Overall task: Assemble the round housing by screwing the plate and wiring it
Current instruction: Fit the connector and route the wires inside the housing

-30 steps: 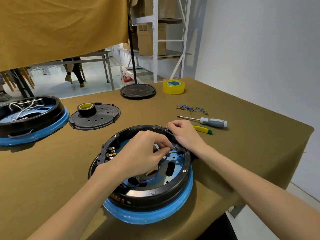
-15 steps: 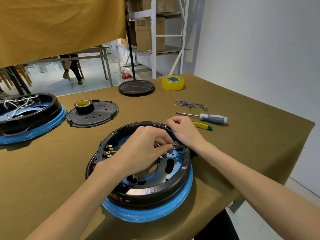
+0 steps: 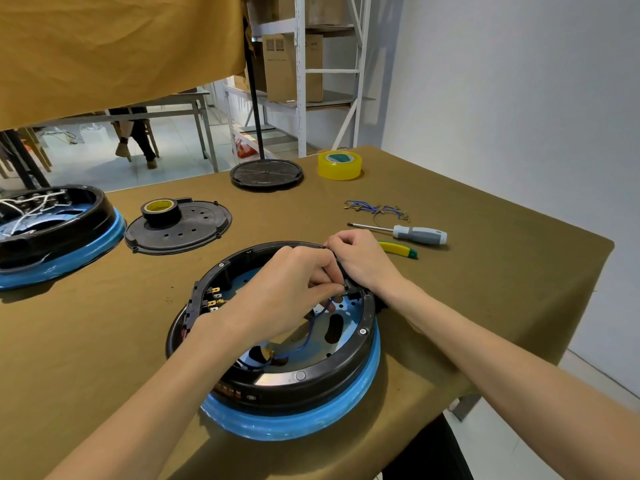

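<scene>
The round housing (image 3: pixel 277 341), black on a blue base, sat at the near edge of the olive-covered table (image 3: pixel 485 271), its metal plate (image 3: pixel 343 327) showing inside with a blue wire (image 3: pixel 304 341) curving across it. The left hand (image 3: pixel 287 289) reached over the housing, its thumb and fingertips pinching the wire's brass end at the far right of the rim. The right hand (image 3: pixel 360 261) rested on that rim with curled fingers, touching the left; what it gripped could not be told. Beyond lay a screwdriver (image 3: pixel 408 233), a yellow-green tool (image 3: pixel 398 249), spare blue wires (image 3: pixel 377 207), yellow tape (image 3: pixel 340 165), a black cover plate (image 3: pixel 180 230) and a second housing (image 3: pixel 52 233).
</scene>
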The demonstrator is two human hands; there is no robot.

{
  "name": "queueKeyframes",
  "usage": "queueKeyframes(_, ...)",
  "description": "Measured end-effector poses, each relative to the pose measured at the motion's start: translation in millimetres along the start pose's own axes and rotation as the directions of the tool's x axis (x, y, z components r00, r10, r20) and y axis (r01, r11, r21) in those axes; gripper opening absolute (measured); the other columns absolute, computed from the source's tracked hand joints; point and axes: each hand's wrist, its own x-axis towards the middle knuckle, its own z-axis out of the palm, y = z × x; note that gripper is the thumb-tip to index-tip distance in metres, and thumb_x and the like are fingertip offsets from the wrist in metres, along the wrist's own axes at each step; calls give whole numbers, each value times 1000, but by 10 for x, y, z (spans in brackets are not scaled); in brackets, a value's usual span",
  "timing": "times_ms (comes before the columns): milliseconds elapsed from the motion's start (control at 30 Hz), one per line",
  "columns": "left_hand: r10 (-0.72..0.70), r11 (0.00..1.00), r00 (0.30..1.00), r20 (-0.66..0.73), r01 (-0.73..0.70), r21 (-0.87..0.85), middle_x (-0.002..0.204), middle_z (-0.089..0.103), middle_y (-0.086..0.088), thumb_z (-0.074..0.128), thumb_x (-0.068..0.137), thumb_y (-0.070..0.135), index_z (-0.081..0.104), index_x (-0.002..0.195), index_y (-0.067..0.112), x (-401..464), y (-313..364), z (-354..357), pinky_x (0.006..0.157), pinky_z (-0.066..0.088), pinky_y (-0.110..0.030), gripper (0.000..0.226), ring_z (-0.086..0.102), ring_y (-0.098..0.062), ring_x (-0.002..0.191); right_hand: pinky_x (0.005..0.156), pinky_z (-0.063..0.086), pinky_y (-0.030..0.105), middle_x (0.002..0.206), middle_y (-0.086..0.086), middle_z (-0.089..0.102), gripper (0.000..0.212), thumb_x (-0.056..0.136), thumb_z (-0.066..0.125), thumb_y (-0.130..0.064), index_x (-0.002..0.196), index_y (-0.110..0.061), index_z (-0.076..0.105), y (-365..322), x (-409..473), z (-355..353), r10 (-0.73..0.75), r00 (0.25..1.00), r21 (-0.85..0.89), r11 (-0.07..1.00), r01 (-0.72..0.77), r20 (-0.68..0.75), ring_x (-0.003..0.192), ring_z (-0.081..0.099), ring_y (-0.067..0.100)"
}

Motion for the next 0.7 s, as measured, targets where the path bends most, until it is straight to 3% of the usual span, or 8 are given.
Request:
queueKeyframes(67,1,1000,1000,8,0,-5,72,77,10,71,96,18,69,90,17,10,11,0,74,55,-13,6,72,6,73,72,46,48,82,33,57,37,100,49,-15,84,16,62,1,5,-5,6,1000,1,1000,-6,-3,71,44,23)
queueKeyframes(133,-14,1000,1000,9,14,-22,74,77,11,70,96,18,70,92,19,-11,8,-3,75,56,-13,5,72,5,75,67,40,41,73,26,50,39,100,50,-15,78,15,60,7,3,-8,13,1000,12,1000,-13,4,70,43,23)
queueKeyframes(233,-40,998,999,10,40,-43,81,78,13,69,97,19,73,98,24,-60,-12,-37,81,59,-19,6,73,2,80,63,31,35,64,10,42,41,102,52,-17,62,-5,53,14,-11,-19,12,1000,33,999,-12,6,64,38,19)
queueKeyframes(433,-79,994,997,-16,77,-76,80,77,12,72,96,18,79,98,23,-124,-26,-78,78,61,-21,9,74,-1,78,62,31,34,65,10,42,42,102,52,-18,66,3,56,27,-24,-15,25,1000,44,999,-26,15,63,37,18)
queueKeyframes(533,-62,998,997,-43,61,-30,79,77,12,73,94,18,81,98,21,-88,0,-27,79,60,-20,9,72,3,76,62,32,34,61,7,38,45,101,52,-16,57,-13,45,32,-12,-1,18,1000,37,999,-17,-3,63,36,18)
queueKeyframes(700,-39,999,997,-59,38,-22,78,77,12,74,94,17,81,98,23,-78,-17,0,77,60,-19,10,72,3,75,62,32,34,61,7,40,44,100,52,-16,57,-14,45,52,2,2,13,1000,59,998,-13,3,63,37,18)
